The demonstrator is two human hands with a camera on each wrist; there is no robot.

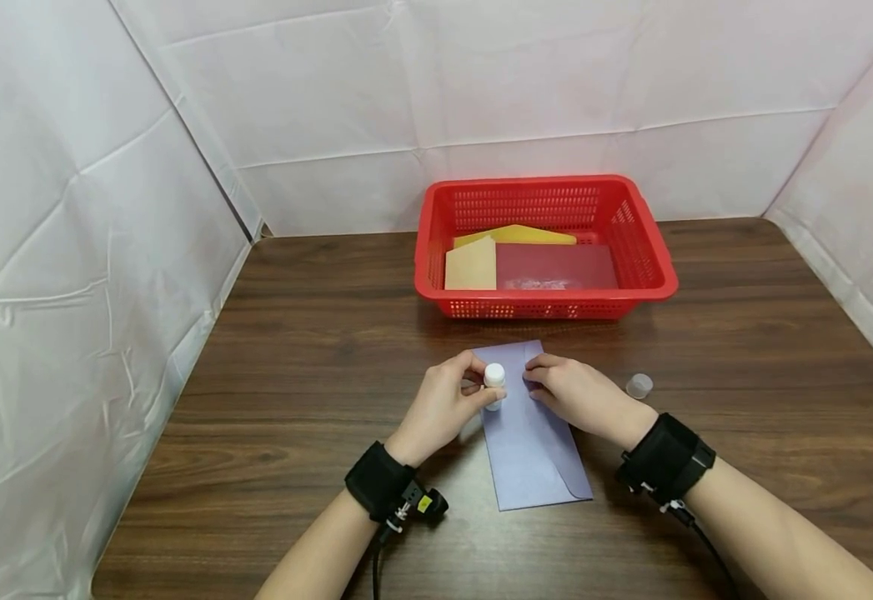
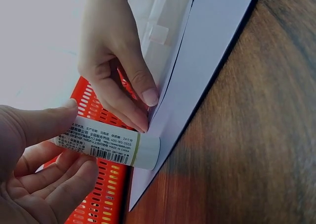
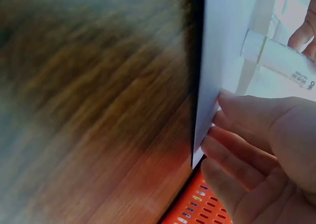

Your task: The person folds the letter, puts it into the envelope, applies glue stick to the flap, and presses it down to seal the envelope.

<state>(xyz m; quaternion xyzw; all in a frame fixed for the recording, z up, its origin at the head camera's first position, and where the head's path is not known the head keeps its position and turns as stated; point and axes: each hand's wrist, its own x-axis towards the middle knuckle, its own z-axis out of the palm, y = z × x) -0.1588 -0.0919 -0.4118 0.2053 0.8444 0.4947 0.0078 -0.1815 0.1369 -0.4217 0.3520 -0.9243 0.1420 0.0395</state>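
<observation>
A lavender envelope lies lengthwise on the dark wooden table, between my hands. My left hand grips a small white glue stick, which is uncapped. In the left wrist view the glue stick has its tip against the envelope's edge, held between the thumb and fingers of my left hand. My right hand pinches the envelope's far end by its flap. The right wrist view shows my right hand with thumb and fingers on the paper's edge, the glue stick just beyond.
The glue stick's clear cap stands on the table to the right of my right hand. A red plastic basket behind the envelope holds yellow, tan and dark red envelopes. White cloth walls close off the table at the back and sides.
</observation>
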